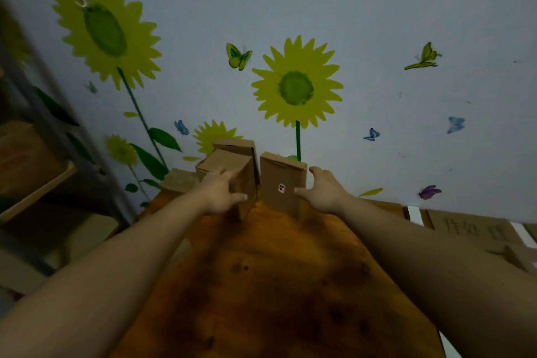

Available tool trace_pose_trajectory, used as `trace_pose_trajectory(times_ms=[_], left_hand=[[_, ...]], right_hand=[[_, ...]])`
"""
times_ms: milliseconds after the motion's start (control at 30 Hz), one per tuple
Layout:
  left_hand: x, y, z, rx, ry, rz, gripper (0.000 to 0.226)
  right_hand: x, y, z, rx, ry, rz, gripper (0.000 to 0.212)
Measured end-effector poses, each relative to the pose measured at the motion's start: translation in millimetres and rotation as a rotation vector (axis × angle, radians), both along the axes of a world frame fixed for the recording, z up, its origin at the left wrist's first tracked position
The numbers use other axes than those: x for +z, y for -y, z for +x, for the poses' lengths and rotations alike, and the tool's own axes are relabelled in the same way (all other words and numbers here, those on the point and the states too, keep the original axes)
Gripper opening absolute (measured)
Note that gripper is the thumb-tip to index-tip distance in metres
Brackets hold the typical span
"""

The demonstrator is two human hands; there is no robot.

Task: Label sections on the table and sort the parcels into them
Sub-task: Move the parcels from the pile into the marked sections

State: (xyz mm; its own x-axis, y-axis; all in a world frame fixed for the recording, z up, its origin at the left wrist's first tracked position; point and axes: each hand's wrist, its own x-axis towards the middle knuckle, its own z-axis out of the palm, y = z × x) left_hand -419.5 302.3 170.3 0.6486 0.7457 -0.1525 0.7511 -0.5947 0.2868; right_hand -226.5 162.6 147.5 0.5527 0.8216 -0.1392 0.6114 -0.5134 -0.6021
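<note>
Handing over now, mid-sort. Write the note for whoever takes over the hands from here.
Left hand: rests on the plain parcel, fingers over its top; grip unclear.
Right hand: open, spread beside the stickered parcel, thumb at its front.
Both parcels are at the far end of the table by the wall, with a third parcel behind.
A written cardboard sheet lies to the right.
Done: no sorted parcels visible.
Left: move these into sections.

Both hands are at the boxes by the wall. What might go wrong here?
1. The left hand grips the left box, which sits close against the rear box; pulling may topple that one.
2. The labelled box stands upright on end; the right hand may tip it.
</note>
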Motion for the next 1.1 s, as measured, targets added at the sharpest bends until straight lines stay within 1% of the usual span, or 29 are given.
trace_pose_trajectory(times_ms=[167, 267, 333, 367, 400, 467, 533, 567, 633, 733, 767, 833, 900, 933, 1000, 1033, 1100], left_hand=[[-14.4, -39.9, 58.8, -0.124, 0.006, 0.001, 0.08], [-29.4, -53.8, 95.0, -0.179, -0.013, -0.015, 0.082], [-38.1, -65.8, 116.1, -0.187, 0.018, -0.001, 0.08], [-42.1, -71.1, 124.4, -0.183, 0.046, 0.005, 0.079], [-46.4, -75.2, 130.4, -0.18, 0.064, 0.016, 0.079], [-56.2, -81.2, 137.4, -0.196, 0.076, 0.031, 0.082], [-65.9, -83.8, 138.9, -0.229, 0.078, -0.004, 0.083], [-69.9, -84.1, 138.2, -0.247, 0.069, -0.011, 0.08], [-73.2, -82.9, 135.4, -0.27, 0.027, 0.007, 0.066], [-71.8, -78.3, 125.3, -0.297, -0.014, -0.005, 0.048], [-72.7, -75.6, 120.8, -0.308, 0.007, -0.028, 0.041], [-73.2, -66.4, 108.6, -0.303, 0.115, -0.102, 0.028], [-70.0, -51.9, 92.6, -0.239, 0.246, -0.218, 0.023], [-66.0, -43.4, 83.3, -0.179, 0.302, -0.313, 0.022], [-59.3, -29.3, 62.9, -0.058, 0.392, -0.505, 0.027], [-57.8, -23.6, 51.9, -0.023, 0.42, -0.563, 0.027], [-52.8, -9.7, 26.4, 0.013, 0.44, -0.571, 0.015]], right_hand=[[-14.8, -41.5, 25.8, -0.047, 0.009, -0.031, 0.075], [-30.5, -67.7, 41.1, -0.059, -0.001, -0.017, 0.084], [-41.4, -81.9, 47.8, -0.058, -0.022, -0.024, 0.09], [-46.5, -87.2, 51.0, -0.051, -0.026, -0.051, 0.089], [-52.2, -91.6, 54.3, -0.041, -0.022, -0.074, 0.085], [-60.4, -95.3, 59.5, -0.026, 0.009, -0.066, 0.065], [-64.8, -93.0, 62.2, -0.024, 0.047, -0.052, 0.046], [-65.6, -89.6, 61.9, -0.019, 0.064, -0.065, 0.041], [-66.6, -81.0, 59.2, -0.012, 0.095, -0.072, 0.034], [-66.1, -67.8, 49.6, -0.023, 0.107, -0.065, 0.032], [-65.8, -62.8, 44.7, -0.029, 0.092, -0.059, 0.033], [-63.9, -51.9, 32.4, -0.049, 0.034, -0.016, 0.033], [-58.5, -39.3, 15.1, -0.074, -0.045, 0.042, 0.039], [-55.0, -33.1, 5.3, -0.095, -0.078, 0.078, 0.038], [-47.2, -21.5, -15.5, -0.165, -0.107, 0.144, 0.029], [-44.7, -16.1, -26.6, -0.199, -0.1, 0.163, 0.026], [-41.0, -3.9, -52.4, -0.258, -0.113, 0.214, 0.018]])
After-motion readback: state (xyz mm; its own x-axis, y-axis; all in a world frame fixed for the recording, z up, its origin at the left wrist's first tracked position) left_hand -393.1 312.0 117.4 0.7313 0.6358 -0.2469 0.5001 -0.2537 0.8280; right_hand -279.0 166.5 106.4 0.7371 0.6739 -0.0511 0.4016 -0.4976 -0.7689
